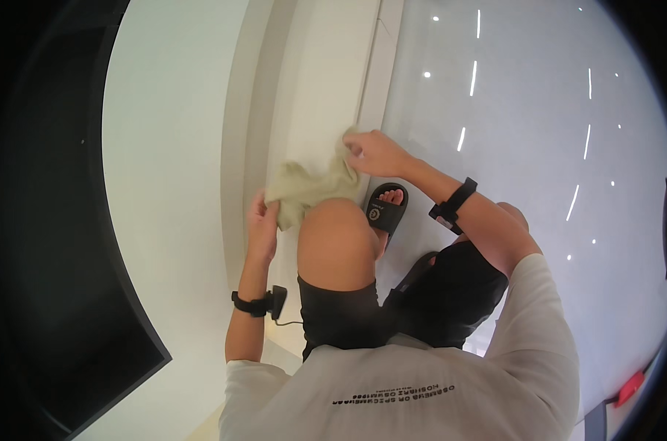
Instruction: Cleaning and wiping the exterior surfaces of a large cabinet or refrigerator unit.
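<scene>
A crumpled light green cloth [317, 186] stretches between my two hands, just beyond my bent knee. My left hand [263, 229] grips its left end between thumb and fingers, beside the pale wall. At the cloth's upper right corner, my right hand [374, 154] is closed on the fabric with the fingers bent. The middle of the cloth sags in folds over a cream ledge [317, 82]. Each wrist wears a black strap with a small device.
A large black panel [46, 220] with a dark frame is on the white wall at left. The glossy grey floor [521, 138] reflects lights at right. My black slides [385, 212] are on the floor beside the ledge. A red object [630, 389] is at lower right.
</scene>
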Motion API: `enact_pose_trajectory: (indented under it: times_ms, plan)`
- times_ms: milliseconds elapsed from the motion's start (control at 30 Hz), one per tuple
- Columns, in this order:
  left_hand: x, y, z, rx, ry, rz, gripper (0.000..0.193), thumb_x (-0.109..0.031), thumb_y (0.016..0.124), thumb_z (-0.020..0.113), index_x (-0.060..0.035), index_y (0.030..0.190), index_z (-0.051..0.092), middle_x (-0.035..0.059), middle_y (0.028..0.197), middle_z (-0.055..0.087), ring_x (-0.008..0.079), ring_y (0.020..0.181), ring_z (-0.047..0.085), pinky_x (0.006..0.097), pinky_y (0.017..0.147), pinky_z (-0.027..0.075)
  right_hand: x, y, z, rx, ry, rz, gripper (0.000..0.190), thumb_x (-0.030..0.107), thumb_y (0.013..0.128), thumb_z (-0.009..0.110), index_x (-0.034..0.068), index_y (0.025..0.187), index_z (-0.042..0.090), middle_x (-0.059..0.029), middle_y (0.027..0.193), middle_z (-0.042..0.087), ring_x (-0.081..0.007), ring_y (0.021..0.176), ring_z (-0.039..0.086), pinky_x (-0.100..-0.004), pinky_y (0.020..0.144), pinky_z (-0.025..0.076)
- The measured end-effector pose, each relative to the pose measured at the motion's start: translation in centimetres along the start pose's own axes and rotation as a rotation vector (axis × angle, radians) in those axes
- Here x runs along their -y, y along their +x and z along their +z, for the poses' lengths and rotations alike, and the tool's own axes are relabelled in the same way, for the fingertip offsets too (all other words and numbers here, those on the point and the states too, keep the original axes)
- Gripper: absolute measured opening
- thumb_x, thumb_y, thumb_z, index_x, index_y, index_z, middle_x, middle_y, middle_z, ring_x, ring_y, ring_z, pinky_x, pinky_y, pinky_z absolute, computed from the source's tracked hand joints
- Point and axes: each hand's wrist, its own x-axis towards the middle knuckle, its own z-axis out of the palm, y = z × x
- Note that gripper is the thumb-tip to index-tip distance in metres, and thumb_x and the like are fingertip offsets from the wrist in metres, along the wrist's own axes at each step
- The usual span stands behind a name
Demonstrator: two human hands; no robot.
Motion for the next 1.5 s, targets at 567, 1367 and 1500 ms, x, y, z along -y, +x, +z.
enact_pose_trajectory:
  times_ms: [567, 1367, 1500]
  plan:
    - [-27.8, -2.8, 3.4, 0.040, 0.193, 0.613, 0.036, -0.002, 0.095, 0.046, 0.0001, 0.130, 0.054, 0.0111, 0.135, 0.054, 0.0191, 0.122, 0.052, 0.0319, 0.102, 0.042, 7.4, -1.3, -5.2, -0.120, 0.240, -0.366, 0.016, 0.005, 0.084, 0.050, 0.000, 0.095, 0.060, -0.0161, 0.079, 0.060, -0.0289, 0.069, 0.058, -0.0383, 0.067, 0.048]
    - [-1.7, 8.1, 2.9, 0.187, 1.448, -0.179, 0.035, -0.017, 0.074, 0.065, 0.0063, 0.100, 0.064, 0.0260, 0.109, 0.063, 0.0426, 0.099, 0.062, 0.0461, 0.084, 0.052, -2.4, -0.7, -1.5, 0.256, -0.426, -0.196, 0.034, 0.019, 0.090, 0.050, 0.010, 0.123, 0.052, -0.0173, 0.100, 0.066, -0.0367, 0.091, 0.065, -0.0490, 0.076, 0.052]
    - [1.4, 8.7, -0.3, 0.219, 1.380, -0.061, 0.036, -0.026, 0.072, 0.067, 0.0048, 0.090, 0.066, 0.0280, 0.100, 0.064, 0.0435, 0.093, 0.064, 0.0476, 0.078, 0.053, 0.1, -1.5, -0.3, 0.358, -0.508, -0.154, 0.033, 0.015, 0.087, 0.050, 0.009, 0.120, 0.052, -0.0162, 0.082, 0.067, -0.0374, 0.078, 0.066, -0.0494, 0.066, 0.051]
